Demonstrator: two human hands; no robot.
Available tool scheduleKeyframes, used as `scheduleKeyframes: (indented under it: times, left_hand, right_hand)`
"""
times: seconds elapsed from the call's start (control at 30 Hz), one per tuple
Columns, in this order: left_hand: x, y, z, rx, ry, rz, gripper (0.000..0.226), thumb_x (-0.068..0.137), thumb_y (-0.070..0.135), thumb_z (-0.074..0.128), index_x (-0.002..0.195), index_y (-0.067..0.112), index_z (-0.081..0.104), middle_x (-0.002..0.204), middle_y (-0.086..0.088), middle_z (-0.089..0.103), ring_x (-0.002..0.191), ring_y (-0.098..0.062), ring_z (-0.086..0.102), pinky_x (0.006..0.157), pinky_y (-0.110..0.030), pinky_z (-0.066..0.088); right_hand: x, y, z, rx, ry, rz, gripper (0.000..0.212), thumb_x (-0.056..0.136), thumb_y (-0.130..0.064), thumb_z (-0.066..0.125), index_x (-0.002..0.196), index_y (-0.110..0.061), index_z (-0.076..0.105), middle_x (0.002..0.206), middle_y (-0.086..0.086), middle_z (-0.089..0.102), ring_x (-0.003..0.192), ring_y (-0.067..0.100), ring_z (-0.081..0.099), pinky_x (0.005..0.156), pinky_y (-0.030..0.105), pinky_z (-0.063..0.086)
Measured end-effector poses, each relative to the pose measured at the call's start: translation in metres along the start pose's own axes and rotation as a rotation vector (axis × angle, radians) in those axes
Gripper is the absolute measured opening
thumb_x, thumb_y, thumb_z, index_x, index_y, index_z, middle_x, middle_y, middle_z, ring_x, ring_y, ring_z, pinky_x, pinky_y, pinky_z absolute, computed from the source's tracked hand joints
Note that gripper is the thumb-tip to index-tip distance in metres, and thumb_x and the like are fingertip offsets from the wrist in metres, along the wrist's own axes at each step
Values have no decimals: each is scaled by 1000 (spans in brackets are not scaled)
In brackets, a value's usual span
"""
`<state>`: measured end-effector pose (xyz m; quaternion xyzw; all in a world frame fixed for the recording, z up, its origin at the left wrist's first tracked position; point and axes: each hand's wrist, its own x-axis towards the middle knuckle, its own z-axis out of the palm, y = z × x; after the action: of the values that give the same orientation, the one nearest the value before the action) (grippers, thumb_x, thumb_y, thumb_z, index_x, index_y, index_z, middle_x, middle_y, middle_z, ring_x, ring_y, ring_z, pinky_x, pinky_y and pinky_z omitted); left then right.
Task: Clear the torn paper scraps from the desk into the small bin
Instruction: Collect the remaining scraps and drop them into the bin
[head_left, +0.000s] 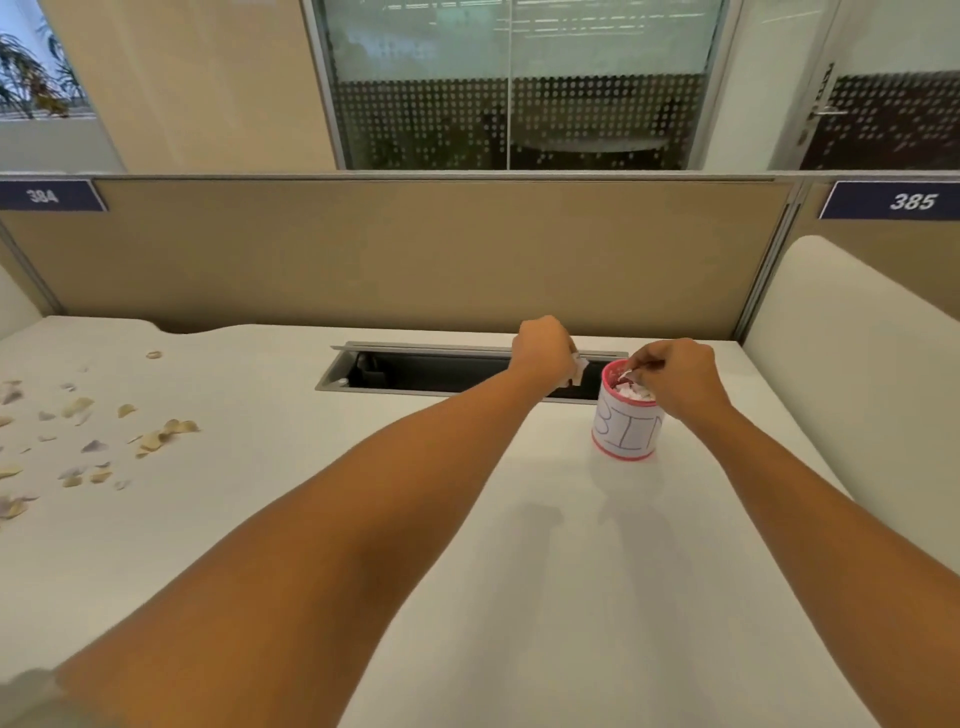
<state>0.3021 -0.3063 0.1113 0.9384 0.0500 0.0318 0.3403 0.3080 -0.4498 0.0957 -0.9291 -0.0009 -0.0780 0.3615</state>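
Torn scraps (156, 436) lie strewn over the far-left part of the smooth white counter (519, 597). They are thin, curled and ragged-edged, cream and pale grey, and they reach the left frame edge. A wide bare stretch of counter separates them from the hands. A long metal-rimmed cable slot (415, 371) runs along the far edge, below a tan fabric partition (415, 249). The left hand (543, 356) hovers over the slot's right end, curled in a fist round a few white scraps that poke out on its right. Just right of it stands the bin (626, 431), a small cylinder with pink rims and a paper label, nearly full of scraps. The right hand (680, 376) is over its mouth, fingertips pinching a scrap (627, 373). A rounded white side panel (831, 338) closes the counter's right edge.
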Motion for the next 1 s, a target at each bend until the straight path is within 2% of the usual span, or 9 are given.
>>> scheduleKeyframes:
  times: [0.17,0.3,0.43,0.6,0.8,0.87,0.93,1.0]
  left_hand:
    - [24,22,25,38,-13,26,23,83,4,65,105,0,68,107,-19,68,98,-30,66,87,-34,55]
    - [33,31,44,46,-2,27,24,84,5,64,107,1,65,109,-16,66,94,-26,62,80,-29,51]
    - [37,37,55,29,-29,20,28,85,7,65,111,0,63,115,-17,64,104,-30,62,87,-32,51]
    - [38,38,60,8,-39,14,26,87,3,60,113,0,63,117,-18,63,106,-30,61,90,-33,52]
    - [34,37,60,-32,-32,19,24,89,4,57,111,-2,64,114,-20,64,96,-28,62,87,-32,52]
    - [33,37,58,-37,-22,33,22,89,4,58,109,-3,65,112,-20,65,91,-26,61,87,-33,52]
    - [30,37,57,-52,-14,51,22,88,5,59,108,-3,67,109,-20,66,95,-30,64,88,-35,54]
    - [25,35,54,-68,-5,76,22,87,6,61,106,-2,68,106,-20,68,90,-28,64,86,-34,54]
  right_hand:
    - [16,14,3,-30,25,-3,18,89,-2,55,101,-1,69,110,18,66,103,30,59,89,32,47]
    - [22,20,7,-23,39,-15,22,92,-6,50,106,-3,68,112,17,66,103,30,60,88,32,47]
    - [25,24,7,6,65,-19,27,94,-7,45,111,-2,66,117,16,65,108,30,59,95,34,45]
    - [26,26,8,48,125,-16,27,96,-10,44,112,-3,65,117,16,64,109,30,59,95,35,46]
    - [23,27,11,66,152,-32,26,94,-6,45,109,-2,66,115,17,65,107,29,60,94,34,47]
    - [21,26,11,83,173,-40,26,93,-4,45,106,-2,67,112,17,66,104,28,60,89,29,46]
    - [16,25,11,93,196,-59,26,92,-1,45,103,-1,68,107,17,68,94,23,60,83,24,42]
    - [10,24,11,96,204,-79,26,91,1,45,101,-1,69,103,17,69,85,17,56,80,22,41]
